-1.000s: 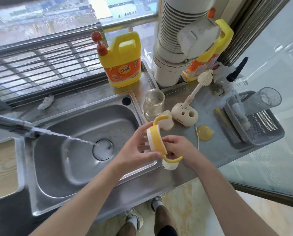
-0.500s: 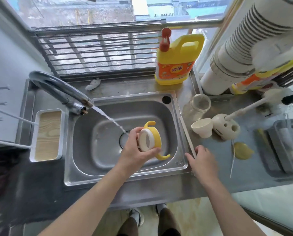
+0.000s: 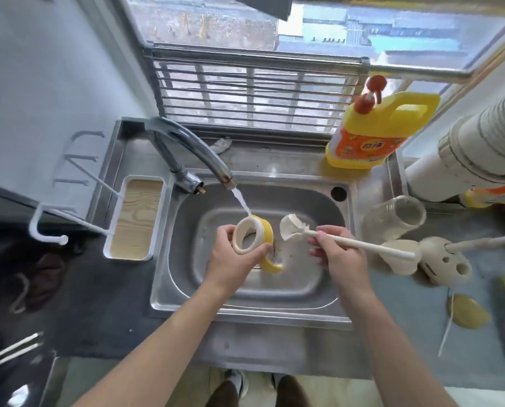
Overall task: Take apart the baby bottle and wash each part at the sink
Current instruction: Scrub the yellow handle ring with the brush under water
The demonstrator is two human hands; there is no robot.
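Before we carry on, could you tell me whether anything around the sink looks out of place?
Only a crumpled white scrap on the ledge behind the faucet, like stray litter; nothing looks spilled or damaged.

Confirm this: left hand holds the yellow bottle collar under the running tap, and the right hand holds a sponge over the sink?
No sponge: the head view shows the right hand holding a white bottle brush over the sink. The left hand does hold the yellow bottle collar under the running tap.
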